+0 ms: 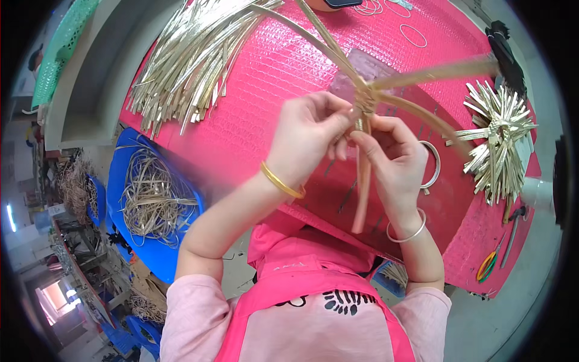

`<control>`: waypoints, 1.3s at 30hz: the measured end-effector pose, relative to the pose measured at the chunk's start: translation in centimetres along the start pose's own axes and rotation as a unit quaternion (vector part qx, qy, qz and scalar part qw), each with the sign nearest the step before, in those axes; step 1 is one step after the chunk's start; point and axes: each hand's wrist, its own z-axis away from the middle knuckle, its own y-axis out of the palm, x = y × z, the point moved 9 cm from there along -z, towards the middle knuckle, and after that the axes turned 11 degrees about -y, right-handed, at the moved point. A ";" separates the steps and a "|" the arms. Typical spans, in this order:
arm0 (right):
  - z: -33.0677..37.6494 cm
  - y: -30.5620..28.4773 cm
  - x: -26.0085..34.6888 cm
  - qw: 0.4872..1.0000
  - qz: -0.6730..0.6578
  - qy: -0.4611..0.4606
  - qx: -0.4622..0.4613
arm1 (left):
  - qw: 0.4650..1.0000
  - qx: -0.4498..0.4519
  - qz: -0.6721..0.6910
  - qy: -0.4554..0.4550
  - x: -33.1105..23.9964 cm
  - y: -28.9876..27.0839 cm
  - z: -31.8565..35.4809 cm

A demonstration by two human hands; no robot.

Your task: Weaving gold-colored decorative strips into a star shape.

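Observation:
Above the table, several gold strips meet in a braided knot (365, 98), their loose ends fanning outward to the back and right. My left hand (316, 130) pinches the knot's lower left side, thumb and finger pressed together. On the other side, my right hand (395, 148) grips the strips just under the knot, its thumb across them. Some strip ends hang below between my hands. The fingertips partly hide the knot's lower part, and the right-hand strips are smeared by motion.
A pile of cut gold strips (187, 66) covers the table's back left. On the right lie a bundle of finished-looking woven strips (497, 136), scissors (487, 265) and a tape roll (432, 163). A dark red board (422, 205) is under my hands. A blue bin (114, 181) holds tangled strips.

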 end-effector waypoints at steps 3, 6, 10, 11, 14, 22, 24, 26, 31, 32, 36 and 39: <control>0.4 0.2 -2.1 0.960 -0.224 0.166 -0.041 | 0.996 -0.042 -0.046 0.063 -0.8 0.3 1.1; 0.9 -0.1 -2.5 0.937 -0.281 0.207 -0.003 | 0.996 -0.018 -0.069 0.049 -0.7 0.4 1.8; 1.5 0.2 -3.4 0.932 -0.266 0.246 0.028 | 0.987 0.088 -0.096 -0.089 0.4 1.1 1.0; 1.6 0.2 -3.4 0.933 -0.258 0.251 0.026 | 0.984 0.096 -0.109 -0.106 0.6 1.1 1.0; 1.9 0.4 -3.9 0.932 -0.244 0.261 0.055 | 0.978 0.108 -0.156 -0.089 0.7 1.1 0.9; -0.9 -0.4 -4.8 0.972 -0.069 0.211 0.075 | 0.964 0.049 -0.260 0.035 0.3 2.1 0.7; -1.1 -0.1 -4.5 0.977 -0.093 0.168 0.089 | 0.954 0.018 -0.288 0.087 -0.1 1.7 0.6; -0.5 0.9 -3.9 0.970 -0.117 0.172 0.121 | 0.960 -0.063 -0.242 0.128 -0.6 0.0 0.5; 0.5 0.2 -4.9 0.941 -0.214 0.242 0.098 | 0.990 0.047 -0.122 0.053 1.0 0.6 -0.6; 0.6 0.3 -5.1 0.934 -0.230 0.255 0.100 | 0.993 0.063 -0.098 0.030 1.4 0.7 -0.6; 1.1 0.8 -5.5 0.915 -0.277 0.273 0.110 | 0.993 0.082 -0.011 -0.083 3.4 0.9 -0.4; 2.0 0.8 -5.7 0.893 -0.313 0.298 0.126 | 0.992 0.099 -0.057 -0.059 3.4 1.4 -0.3</control>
